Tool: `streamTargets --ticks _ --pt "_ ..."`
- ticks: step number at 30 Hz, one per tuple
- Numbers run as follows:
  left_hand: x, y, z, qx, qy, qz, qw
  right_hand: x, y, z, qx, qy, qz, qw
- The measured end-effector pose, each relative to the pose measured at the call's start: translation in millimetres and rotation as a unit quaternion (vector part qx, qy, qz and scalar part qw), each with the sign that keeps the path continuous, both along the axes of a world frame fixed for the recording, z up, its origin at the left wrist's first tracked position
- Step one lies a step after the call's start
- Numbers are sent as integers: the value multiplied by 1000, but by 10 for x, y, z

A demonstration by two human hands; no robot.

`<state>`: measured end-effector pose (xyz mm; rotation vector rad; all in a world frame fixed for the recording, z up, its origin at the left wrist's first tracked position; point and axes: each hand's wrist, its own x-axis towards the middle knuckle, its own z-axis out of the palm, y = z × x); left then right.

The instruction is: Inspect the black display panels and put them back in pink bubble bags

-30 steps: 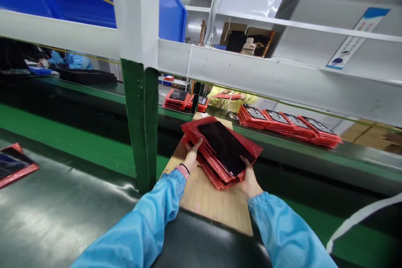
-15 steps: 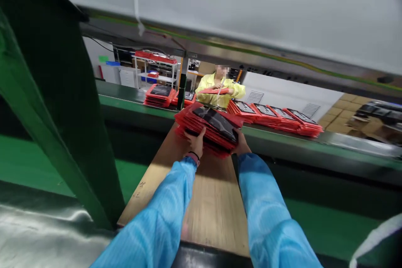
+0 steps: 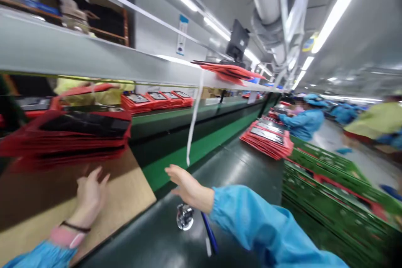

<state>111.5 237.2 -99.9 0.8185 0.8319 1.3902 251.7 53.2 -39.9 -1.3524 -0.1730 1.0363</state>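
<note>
A stack of red packets with a black panel on top (image 3: 84, 134) lies at the left, over a light wooden board (image 3: 125, 192). Just below the stack's front edge is my left hand (image 3: 91, 190), fingers apart and slightly blurred, holding nothing. My right hand (image 3: 190, 188) hangs in the air over the dark green bench (image 3: 150, 234), its fingers spread and nothing in it. Under the right wrist lie a small shiny metal object (image 3: 185, 216) and a blue pen-like object (image 3: 209, 232).
Another red packet stack (image 3: 268, 136) sits farther along the bench, beside green crates (image 3: 329, 197). More red stacks (image 3: 157, 101) line the ledge opposite. A white strap (image 3: 195, 121) hangs down mid-view. A person in blue (image 3: 303, 119) is near the far stack.
Both hands have let go of the red stack, which now rests at the left. The view has swung right, and my right hand is away from the stack, over the bench.
</note>
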Motion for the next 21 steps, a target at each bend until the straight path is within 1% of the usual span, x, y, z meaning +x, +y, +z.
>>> streamTargets --ticks 3,5,7,9,12,15,18,21 --pt "91 -704 55 -41 -22 -100 994 173 -1312 -144 8 29 -99 995" --pt "166 -1177 135 -39 -17 -168 985 332 -2093 -296 11 40 -186 982" --pt "289 -1590 221 -29 -6 -228 973 522 -2752 -475 6 60 -266 962" --pt "477 -1922 281 -25 16 -270 962 727 -3301 -656 -11 88 -340 936" --pt "852 -2285 277 -26 53 -297 953 1008 -3985 -904 -17 121 -424 897" --pt "1242 -2574 165 -23 87 -310 947 1185 -4549 -1131 -11 154 -471 868" --pt "1541 -2862 -9 -11 130 -335 933 1253 -4978 -1372 -8 194 -501 844" --pt "1713 -3146 -230 16 183 -384 905 1247 -5241 -1639 -5 230 -526 819"
